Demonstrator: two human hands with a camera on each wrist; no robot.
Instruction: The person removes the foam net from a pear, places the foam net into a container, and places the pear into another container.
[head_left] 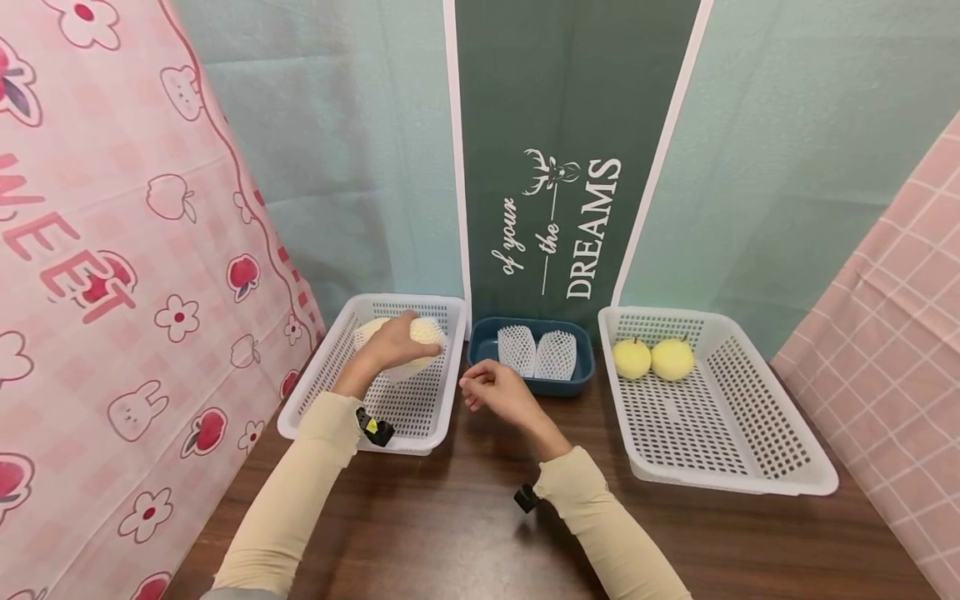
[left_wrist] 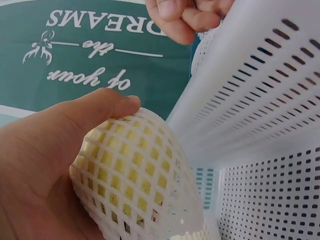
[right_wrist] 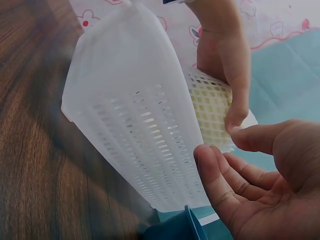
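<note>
My left hand (head_left: 392,343) grips a yellow pear in a white foam net (left_wrist: 132,172) over the left white basket (head_left: 456,333). The thumb lies along the net's upper edge in the left wrist view. Behind that hand, partly hidden, another pale wrapped fruit (head_left: 367,330) sits in the same basket. My right hand (head_left: 504,393) hovers between this basket and the blue tray (head_left: 583,379), fingers loosely bent, with nothing in them. Two white foam nets (head_left: 517,350) lie side by side in the tray.
A larger white basket (head_left: 720,475) on the right holds two bare yellow pears (head_left: 652,359) in its far left corner. All containers stand on a dark wooden table (head_left: 450,533). Printed cloths (head_left: 360,167) hang behind and at both sides.
</note>
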